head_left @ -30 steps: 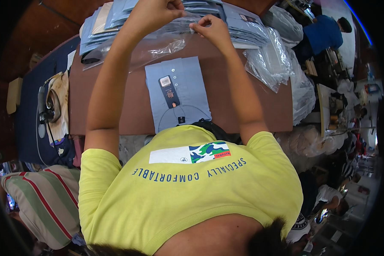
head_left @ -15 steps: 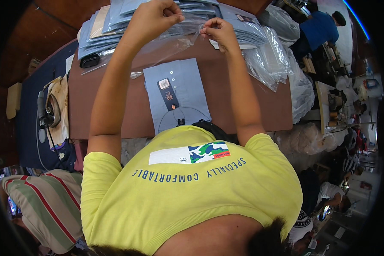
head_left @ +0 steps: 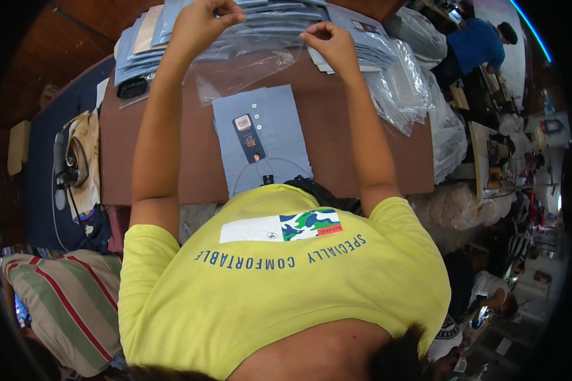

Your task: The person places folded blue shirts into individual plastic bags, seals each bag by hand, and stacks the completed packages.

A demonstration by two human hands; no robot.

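A clear plastic bag (head_left: 251, 75) hangs stretched between my two hands over the far part of the brown table. My left hand (head_left: 201, 26) pinches its one side, thumb against fingers, at the top of the view. Its other side is pinched by my right hand (head_left: 332, 44), in front of the right-hand pile. Nearer to me lies a folded light-blue shirt (head_left: 279, 124), flat, with white buttons showing. On the shirt rests a dark hang tag (head_left: 250, 141) with a white label, its thin cord looping toward my body.
Folded blue shirts (head_left: 267, 28) are stacked at the back, with another bagged pile (head_left: 362, 44) beside them. Loose plastic bags (head_left: 397, 89) spill at the right. A black object (head_left: 132, 87) and an iron (head_left: 70, 165) are at left. Other people sit farther off.
My hands have moved apart, the left one going left and slightly up. The plastic bag between them is spread wider, its lower edge hanging closer to the shirt.
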